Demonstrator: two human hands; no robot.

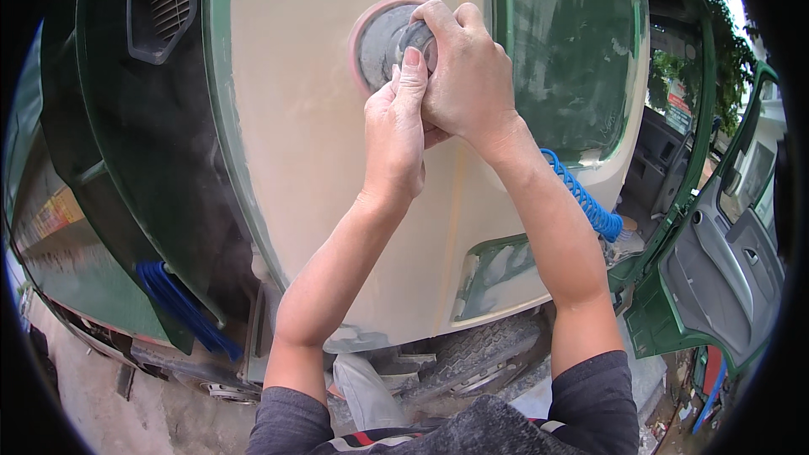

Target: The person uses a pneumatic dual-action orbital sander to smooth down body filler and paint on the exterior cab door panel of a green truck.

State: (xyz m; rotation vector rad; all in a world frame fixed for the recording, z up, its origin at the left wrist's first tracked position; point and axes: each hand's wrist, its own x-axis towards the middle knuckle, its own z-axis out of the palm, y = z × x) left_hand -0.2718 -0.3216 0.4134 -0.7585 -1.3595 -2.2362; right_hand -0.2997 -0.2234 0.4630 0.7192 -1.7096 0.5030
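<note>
Both my dusty hands are on a round sander (377, 50) with a grey body and pink-rimmed pad, held against a beige filler-coated panel (295, 143) on a green vehicle. My right hand (468, 84) wraps over the top of the tool. My left hand (396, 126) is closed at its lower side, thumb up, pressed against the right hand. A blue coiled hose (581, 194) shows behind my right forearm; where it joins the tool is hidden.
An open green door (720, 278) stands at the right beside the cab. Green-edged window glass (569, 59) borders the panel. Dark bodywork (126, 143) with hanging blue hose (181, 303) is at the left. A tyre (472, 354) sits below the panel, above dusty ground (93, 388).
</note>
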